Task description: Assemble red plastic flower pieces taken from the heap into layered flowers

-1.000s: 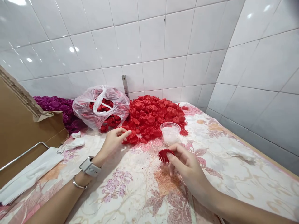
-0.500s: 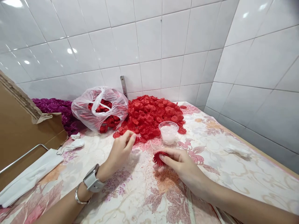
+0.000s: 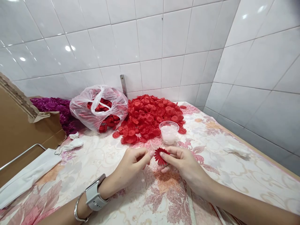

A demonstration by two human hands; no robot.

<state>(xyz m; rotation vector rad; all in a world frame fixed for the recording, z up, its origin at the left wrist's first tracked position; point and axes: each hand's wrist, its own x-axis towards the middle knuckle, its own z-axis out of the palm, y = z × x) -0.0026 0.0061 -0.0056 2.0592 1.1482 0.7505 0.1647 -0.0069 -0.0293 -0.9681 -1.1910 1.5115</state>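
Observation:
My right hand pinches a red artificial flower between thumb and fingers, its narrow pointed petals fanned toward the left. Close by on the left, my left hand has thumb and forefinger pressed together, the tips beside the flower's edge. Whatever those fingers hold, if anything, is too small to make out. Just beyond my right hand stands a clear plastic cup with whitish, translucent stuff in it. Behind it spreads a heap of similar red flowers.
A tied translucent bag with red flowers sits left of the heap, with purple flowers beyond. At left are a cardboard box, crumpled tissue and white cloth. Tiled walls bound the back and right.
My left hand has moved right and toward me, from the front of the heap to beside the held flower. My right hand has turned the flower slightly, showing more of its petals.

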